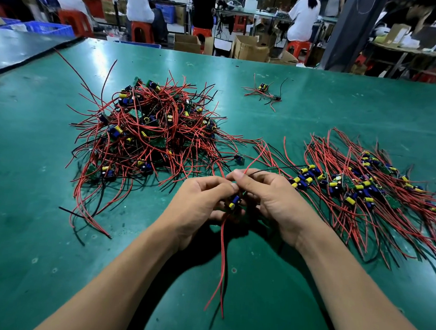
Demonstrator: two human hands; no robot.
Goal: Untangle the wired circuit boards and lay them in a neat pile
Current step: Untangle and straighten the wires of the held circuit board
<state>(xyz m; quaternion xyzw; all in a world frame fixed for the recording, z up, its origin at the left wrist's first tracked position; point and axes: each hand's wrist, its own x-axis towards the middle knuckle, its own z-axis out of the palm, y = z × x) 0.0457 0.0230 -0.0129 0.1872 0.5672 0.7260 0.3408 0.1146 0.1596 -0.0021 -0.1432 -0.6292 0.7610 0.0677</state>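
**Insp:** Progress chk. The sorted pile (363,189) on your R side holds a fair no. of boards, leads fanned roughly parallel, so that part's done. The tangled heap (147,132) on your L is the bigger lot; my est. is you're under halfway. A small stray cluster (263,91) lies far back on the table (343,101), well apart from both.

**Op:** And the unit in hand?

**Insp:** One circuit board (235,201) sits between your hands, near you, between heap & pile. Your left hand (199,202) curls its fingers round the board; your right hand (273,196) pinches its wires at thumb & forefinger. The red leads (222,254) hang below the grip toward you. Other wires run up from your R fingertips. Can't tell if they're clear of the heap's edge.
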